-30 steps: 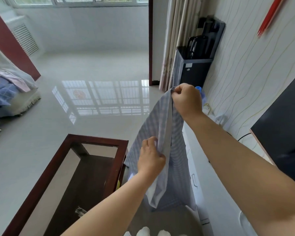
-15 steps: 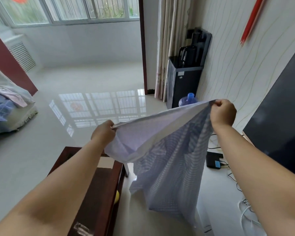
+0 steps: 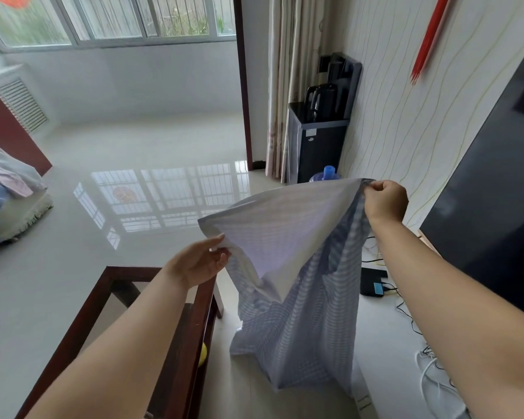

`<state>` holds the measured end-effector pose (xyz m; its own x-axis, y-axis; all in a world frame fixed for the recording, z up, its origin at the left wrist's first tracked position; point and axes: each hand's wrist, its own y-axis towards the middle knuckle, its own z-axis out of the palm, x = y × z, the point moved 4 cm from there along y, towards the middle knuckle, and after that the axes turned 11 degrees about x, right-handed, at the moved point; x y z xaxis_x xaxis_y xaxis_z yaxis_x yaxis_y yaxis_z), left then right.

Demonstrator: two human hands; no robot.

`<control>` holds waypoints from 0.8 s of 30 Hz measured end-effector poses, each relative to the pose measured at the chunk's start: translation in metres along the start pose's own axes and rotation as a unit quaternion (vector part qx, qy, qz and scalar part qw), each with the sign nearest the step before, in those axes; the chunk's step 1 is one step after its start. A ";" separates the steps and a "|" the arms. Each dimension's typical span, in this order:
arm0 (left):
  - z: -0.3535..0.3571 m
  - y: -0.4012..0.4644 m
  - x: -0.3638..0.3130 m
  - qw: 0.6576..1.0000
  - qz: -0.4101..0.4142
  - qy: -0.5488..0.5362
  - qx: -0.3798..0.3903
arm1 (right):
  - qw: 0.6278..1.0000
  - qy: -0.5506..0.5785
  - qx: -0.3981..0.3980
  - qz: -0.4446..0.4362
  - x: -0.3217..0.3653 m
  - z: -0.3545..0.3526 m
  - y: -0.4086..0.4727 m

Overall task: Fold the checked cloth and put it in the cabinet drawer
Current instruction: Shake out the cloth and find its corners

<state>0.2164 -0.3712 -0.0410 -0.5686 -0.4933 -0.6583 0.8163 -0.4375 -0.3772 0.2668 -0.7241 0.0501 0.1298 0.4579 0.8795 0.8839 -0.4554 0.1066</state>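
At the centre of the frame, the right hand [image 3: 386, 204] pinches one corner of the checked cloth [image 3: 297, 285]; the left hand [image 3: 201, 261], fingers nearly straight, nips the other. Level both corners before folding.

single head-worn view, forward and down, close over both forearms, toward the glossy floor [image 3: 139, 213]

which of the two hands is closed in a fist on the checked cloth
The right hand, fist clenched on the checked cloth's top corner by the wall. The left hand pinches its edge with straighter fingers.
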 end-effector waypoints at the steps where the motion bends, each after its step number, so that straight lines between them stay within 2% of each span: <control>1: 0.007 0.000 0.000 1.000 0.008 0.007 0.028 | 1.000 0.005 0.001 0.002 0.000 0.001 -0.001; 7: 0.034 0.007 -0.013 0.994 0.105 0.036 0.013 | 1.000 0.011 0.011 -0.015 0.009 0.008 -0.006; 14: 0.016 0.011 -0.037 0.987 0.145 0.068 0.024 | 1.000 0.010 0.003 -0.016 0.011 0.010 -0.009; 20: 0.008 0.019 -0.033 0.986 0.138 0.051 -0.080 | 0.999 0.010 0.014 -0.031 0.010 0.026 -0.019; 24: 0.002 0.026 -0.027 0.972 0.144 0.113 -0.147 | 0.998 0.013 0.028 -0.051 0.012 0.032 -0.022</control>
<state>0.2532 -0.3706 -0.0315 -0.3026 -0.3719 -0.8776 0.9510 -0.0557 -0.3042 0.2630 -0.6843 0.0437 0.0275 0.4800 0.8769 0.9159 -0.3636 0.1703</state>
